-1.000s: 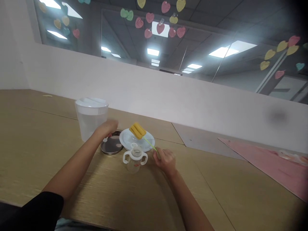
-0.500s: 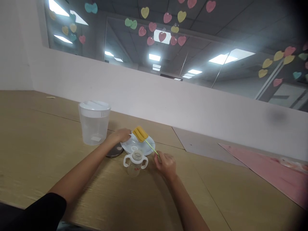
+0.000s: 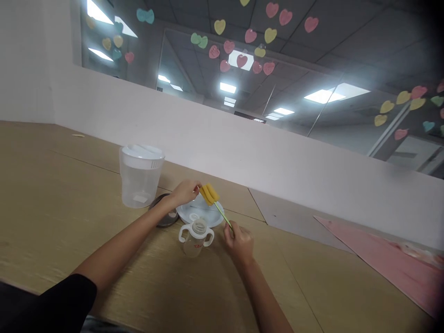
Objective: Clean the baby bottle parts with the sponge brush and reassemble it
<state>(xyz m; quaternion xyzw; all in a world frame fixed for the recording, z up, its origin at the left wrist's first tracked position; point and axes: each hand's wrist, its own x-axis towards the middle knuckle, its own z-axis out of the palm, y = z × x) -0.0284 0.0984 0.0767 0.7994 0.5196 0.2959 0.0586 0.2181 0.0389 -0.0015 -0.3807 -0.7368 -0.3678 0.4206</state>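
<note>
My right hand is closed around the thin green handle of a bottle brush with a yellow sponge head. The sponge is held up over a pale, shallow bowl. My left hand reaches above the bowl's left side, its fingertips pinched at the left edge of the sponge. Just in front of the bowl stands a clear baby bottle with two white handles, upright and uncapped. A small pale piece shows behind the bottle's neck; its kind is unclear.
A translucent lidded pitcher, holding clear liquid, stands left of my left hand. A dark round disc lies partly under my left wrist. Behind the table runs a white wall. A pink sheet lies at the right.
My left hand has lifted from the bowl's rim to the sponge edge. The view has shifted slightly; my right hand still holds the brush by its handle.
</note>
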